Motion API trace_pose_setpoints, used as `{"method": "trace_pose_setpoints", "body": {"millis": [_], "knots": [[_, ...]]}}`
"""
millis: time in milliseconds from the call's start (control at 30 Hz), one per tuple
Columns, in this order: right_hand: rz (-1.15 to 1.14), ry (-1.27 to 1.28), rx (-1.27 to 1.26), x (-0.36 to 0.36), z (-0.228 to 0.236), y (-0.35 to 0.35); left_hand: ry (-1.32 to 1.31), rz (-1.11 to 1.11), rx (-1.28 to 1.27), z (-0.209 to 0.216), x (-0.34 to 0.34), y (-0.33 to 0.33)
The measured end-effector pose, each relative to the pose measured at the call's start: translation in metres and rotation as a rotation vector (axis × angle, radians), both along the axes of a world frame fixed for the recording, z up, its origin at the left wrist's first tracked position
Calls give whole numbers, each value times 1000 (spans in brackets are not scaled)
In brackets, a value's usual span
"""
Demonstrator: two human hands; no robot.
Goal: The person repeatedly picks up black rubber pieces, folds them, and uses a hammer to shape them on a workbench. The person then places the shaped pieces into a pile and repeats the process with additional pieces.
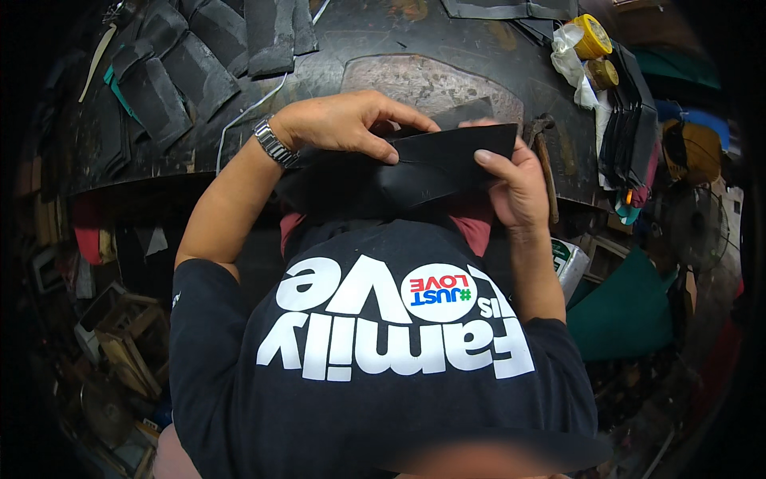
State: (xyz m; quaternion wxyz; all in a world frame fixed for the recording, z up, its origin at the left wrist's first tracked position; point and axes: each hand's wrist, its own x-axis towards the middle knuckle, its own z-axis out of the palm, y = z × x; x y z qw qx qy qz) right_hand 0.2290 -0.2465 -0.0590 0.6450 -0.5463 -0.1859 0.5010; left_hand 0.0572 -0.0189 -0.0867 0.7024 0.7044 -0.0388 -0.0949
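Note:
A black, smooth, leather-like sheet [447, 164] is held up at the table's near edge, in front of my body. My left hand [351, 124], with a metal watch on its wrist, pinches the sheet's upper edge toward its left part; the fingertips go behind it. At the right end, my right hand [519, 188] grips the sheet with the thumb on the near face and the other fingers mostly hidden behind. The sheet slopes down to the left, where its darker part merges with the shadow below my left hand.
A worn slab [435, 76] lies beyond the sheet. Black cut pieces [179, 76] spread over the far left, with a white cord [254, 112] beside them. A hammer-like tool [546, 160] rests right of my right hand. Farther right are a yellow tub [592, 37] and stacked black pieces [630, 120].

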Motion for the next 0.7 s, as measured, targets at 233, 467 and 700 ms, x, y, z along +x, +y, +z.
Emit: {"method": "trace_pose_setpoints", "body": {"millis": [233, 467, 700], "knots": [[207, -420, -15, -26, 9, -15, 11, 14, 171, -6, -5, -1], [688, -955, 308, -2, 25, 6, -55, 23, 150, -10, -11, -7], [503, -358, 54, 15, -11, 15, 40, 68, 63, -15, -19, -7]]}}
